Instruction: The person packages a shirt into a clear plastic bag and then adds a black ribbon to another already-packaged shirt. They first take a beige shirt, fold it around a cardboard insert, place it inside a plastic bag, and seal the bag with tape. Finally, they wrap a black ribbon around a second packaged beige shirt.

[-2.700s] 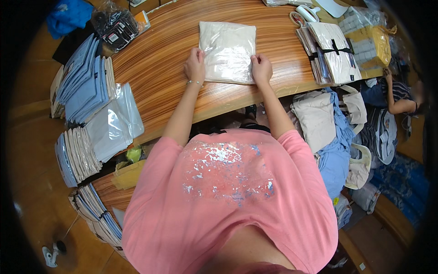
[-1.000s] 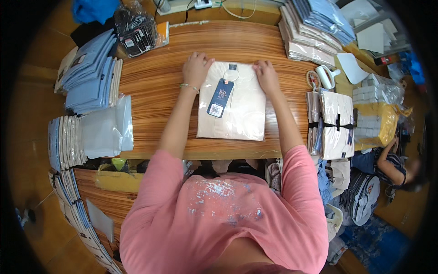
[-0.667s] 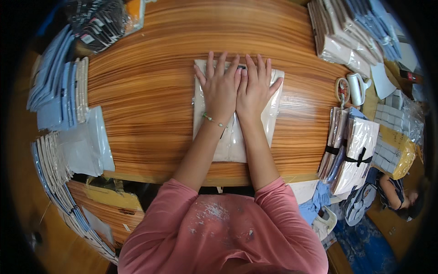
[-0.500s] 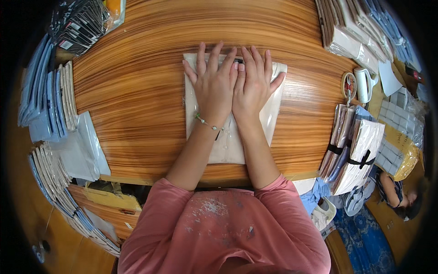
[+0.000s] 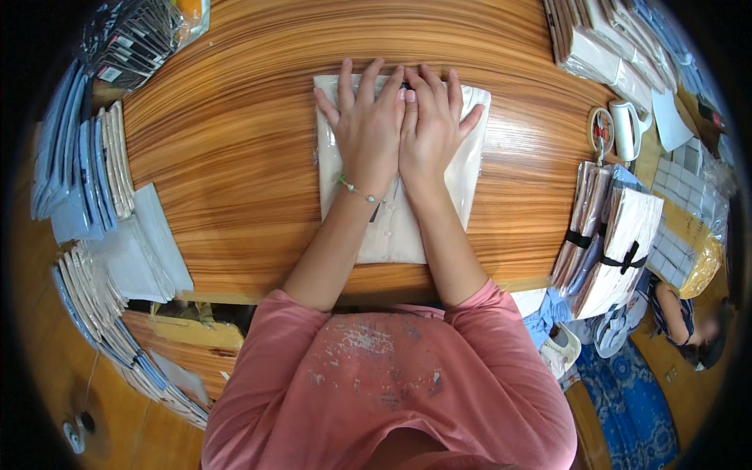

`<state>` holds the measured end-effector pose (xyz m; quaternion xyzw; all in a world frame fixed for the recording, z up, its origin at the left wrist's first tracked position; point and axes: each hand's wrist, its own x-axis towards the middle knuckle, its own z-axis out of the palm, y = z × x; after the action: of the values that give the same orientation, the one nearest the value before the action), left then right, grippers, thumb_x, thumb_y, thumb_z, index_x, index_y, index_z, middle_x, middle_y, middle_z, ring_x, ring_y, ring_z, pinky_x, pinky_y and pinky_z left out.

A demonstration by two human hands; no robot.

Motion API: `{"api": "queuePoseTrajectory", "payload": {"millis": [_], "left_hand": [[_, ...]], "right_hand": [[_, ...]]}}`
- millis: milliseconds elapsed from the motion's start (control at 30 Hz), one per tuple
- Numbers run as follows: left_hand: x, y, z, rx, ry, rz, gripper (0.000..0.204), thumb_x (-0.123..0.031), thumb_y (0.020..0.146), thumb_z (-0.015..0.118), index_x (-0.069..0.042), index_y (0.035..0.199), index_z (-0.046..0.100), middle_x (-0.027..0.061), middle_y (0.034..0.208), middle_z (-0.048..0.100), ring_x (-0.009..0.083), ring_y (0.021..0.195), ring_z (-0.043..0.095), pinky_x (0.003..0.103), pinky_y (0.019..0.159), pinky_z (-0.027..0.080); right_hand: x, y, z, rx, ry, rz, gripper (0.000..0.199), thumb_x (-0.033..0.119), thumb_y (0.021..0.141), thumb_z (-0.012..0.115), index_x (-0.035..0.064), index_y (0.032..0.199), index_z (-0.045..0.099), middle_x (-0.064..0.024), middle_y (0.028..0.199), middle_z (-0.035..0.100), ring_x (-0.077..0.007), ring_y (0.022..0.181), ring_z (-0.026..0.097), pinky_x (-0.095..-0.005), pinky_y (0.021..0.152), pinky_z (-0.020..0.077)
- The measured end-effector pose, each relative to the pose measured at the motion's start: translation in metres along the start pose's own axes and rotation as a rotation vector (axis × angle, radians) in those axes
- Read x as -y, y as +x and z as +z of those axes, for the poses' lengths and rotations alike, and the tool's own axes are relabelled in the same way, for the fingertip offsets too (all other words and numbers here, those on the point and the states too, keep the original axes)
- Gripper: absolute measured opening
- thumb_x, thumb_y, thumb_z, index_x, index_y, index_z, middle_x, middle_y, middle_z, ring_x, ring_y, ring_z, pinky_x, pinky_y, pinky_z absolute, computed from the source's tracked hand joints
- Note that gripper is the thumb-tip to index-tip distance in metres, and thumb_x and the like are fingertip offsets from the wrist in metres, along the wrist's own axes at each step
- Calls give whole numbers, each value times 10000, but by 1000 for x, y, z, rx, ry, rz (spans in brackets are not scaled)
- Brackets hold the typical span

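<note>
A folded cream shirt (image 5: 399, 235) in a clear plastic bag lies flat on the wooden table, with its buttons and a small dark tag showing between my forearms. On its upper part rests my left hand (image 5: 366, 133), palm down, fingers stretched out and spread. My right hand (image 5: 432, 133) lies beside it the same way, the thumbs touching side by side. Both hands are open and grip nothing. A dark spot at the collar is partly hidden by my fingertips. A beaded bracelet (image 5: 356, 190) circles my left wrist.
Stacks of bagged blue shirts (image 5: 66, 157) and cream shirts (image 5: 90, 282) line the left side. At right are scissors with a tape roll (image 5: 601, 129), a white lint roller (image 5: 624, 133), strapped bundles of shirts (image 5: 619, 243) and a far pile (image 5: 607, 63). Another person (image 5: 674, 313) is at the lower right.
The whole view has shifted slightly, so the table and shirt appear higher in the picture. Both hands keep their place flat on the bagged shirt.
</note>
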<state>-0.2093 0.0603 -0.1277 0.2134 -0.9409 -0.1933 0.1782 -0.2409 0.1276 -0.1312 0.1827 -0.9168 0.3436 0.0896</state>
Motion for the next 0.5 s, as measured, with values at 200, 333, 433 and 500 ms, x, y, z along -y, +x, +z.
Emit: {"api": "queuePoseTrajectory", "payload": {"millis": [200,333,433,500], "left_hand": [[2,-2,2,-6,-19,2,304,-247,892,502,-200,1177,596,20,1292,488,304,1301,292,639,1029,81],[3,-3,2,-11,-39,22,297,-258,892,497,-159,1149,607,55,1295,475,332,1304,282,656,1018,91],[3,-1,5,-26,-65,8,300,-256,897,486,-152,1152,605,78,1307,457,339,1300,281,657,1020,80],[8,5,10,3,-76,13,349,-288,905,474,-176,1226,552,98,1358,405,328,1316,264,641,1030,79]], "right_hand": [[-1,-2,1,-4,13,9,288,206,894,486,130,1133,627,-74,1246,550,-308,1292,336,-636,1023,14],[-1,-2,0,7,-5,12,291,209,897,482,133,1139,624,-74,1251,546,-312,1299,326,-641,1022,9],[-4,-1,4,16,-9,15,297,219,901,471,133,1144,619,-74,1271,531,-316,1303,318,-648,1019,1],[-4,1,6,25,0,22,304,230,905,460,133,1147,616,-72,1283,523,-316,1306,311,-650,1019,-7]]}}
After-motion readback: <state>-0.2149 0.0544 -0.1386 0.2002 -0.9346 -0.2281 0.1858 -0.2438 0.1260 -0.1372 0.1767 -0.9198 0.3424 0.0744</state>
